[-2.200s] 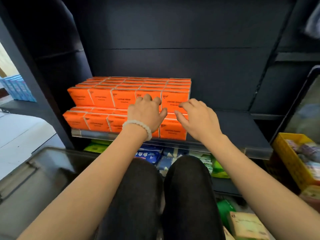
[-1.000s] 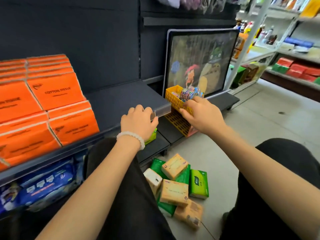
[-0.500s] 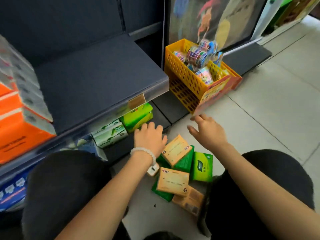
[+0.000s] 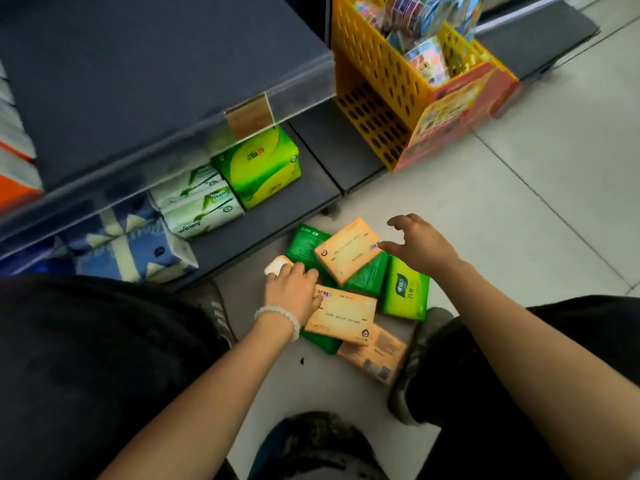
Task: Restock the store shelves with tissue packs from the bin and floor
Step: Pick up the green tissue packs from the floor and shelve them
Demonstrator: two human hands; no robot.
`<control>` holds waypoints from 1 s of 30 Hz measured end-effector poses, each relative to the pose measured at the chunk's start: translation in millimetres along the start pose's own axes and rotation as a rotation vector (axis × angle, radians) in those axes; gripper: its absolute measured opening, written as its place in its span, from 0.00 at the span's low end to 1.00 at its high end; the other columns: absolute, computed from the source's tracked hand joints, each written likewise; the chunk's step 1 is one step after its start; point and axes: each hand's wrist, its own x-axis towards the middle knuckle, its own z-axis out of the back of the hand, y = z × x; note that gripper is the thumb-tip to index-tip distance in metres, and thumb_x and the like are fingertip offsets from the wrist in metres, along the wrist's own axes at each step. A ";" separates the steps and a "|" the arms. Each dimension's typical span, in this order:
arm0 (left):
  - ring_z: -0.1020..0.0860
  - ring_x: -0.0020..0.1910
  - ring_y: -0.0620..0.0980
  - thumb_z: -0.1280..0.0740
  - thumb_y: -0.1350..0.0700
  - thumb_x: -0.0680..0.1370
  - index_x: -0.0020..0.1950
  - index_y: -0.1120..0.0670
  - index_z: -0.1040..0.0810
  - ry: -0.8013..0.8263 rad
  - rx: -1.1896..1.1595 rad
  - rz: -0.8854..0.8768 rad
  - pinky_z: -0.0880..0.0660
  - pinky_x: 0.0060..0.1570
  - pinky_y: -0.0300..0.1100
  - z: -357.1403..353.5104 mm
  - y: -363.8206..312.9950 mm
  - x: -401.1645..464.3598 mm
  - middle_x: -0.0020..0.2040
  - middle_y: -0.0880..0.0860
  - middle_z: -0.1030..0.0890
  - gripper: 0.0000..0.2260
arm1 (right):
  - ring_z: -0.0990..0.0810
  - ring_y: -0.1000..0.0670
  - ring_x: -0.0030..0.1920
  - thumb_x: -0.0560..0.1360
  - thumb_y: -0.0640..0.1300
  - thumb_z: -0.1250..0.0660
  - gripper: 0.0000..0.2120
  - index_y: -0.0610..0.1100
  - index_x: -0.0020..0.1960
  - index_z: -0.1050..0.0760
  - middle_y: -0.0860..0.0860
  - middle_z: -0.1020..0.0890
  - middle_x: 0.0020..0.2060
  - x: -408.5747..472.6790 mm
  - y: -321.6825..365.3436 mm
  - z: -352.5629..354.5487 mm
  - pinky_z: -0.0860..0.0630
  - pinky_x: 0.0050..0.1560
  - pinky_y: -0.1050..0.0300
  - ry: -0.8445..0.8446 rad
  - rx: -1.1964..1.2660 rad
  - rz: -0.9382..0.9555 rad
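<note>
A heap of tissue packs lies on the tiled floor between my knees: an upper tan pack (image 4: pixel 346 249), a lower tan pack (image 4: pixel 343 318), a third tan pack (image 4: pixel 374 358), dark green packs (image 4: pixel 304 242) and a light green pack (image 4: pixel 405 292). My left hand (image 4: pixel 294 292) rests on the heap, fingertips on a small white pack (image 4: pixel 277 266), thumb on the lower tan pack's corner. My right hand (image 4: pixel 419 247) hovers with fingers spread at the upper tan pack's right corner. The grey shelf (image 4: pixel 156 74) above is bare on this side, with orange packs (image 4: pixel 14 174) at its far left.
The bottom shelf holds a bright green pack (image 4: pixel 259 164), white-and-green packs (image 4: pixel 197 202) and blue packs (image 4: pixel 121 244). A yellow basket (image 4: pixel 381 74) of small colourful items stands to the right of the shelf. My knees and a shoe (image 4: pixel 412 358) hem in the heap.
My view dropped from the orange packs on the shelf to the floor heap. Both hands left the shelf edge and came down; the left now touches the packs.
</note>
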 end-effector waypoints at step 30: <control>0.33 0.63 0.52 0.30 0.32 0.63 0.60 0.52 0.34 0.256 0.057 -0.205 0.65 0.63 0.71 -56.6 -10.5 62.6 0.54 0.49 0.22 0.35 | 0.25 0.46 0.55 0.61 0.59 0.23 0.37 0.37 0.60 0.29 0.44 0.23 0.56 73.7 -19.4 -99.9 0.30 0.46 0.56 0.221 0.341 -0.560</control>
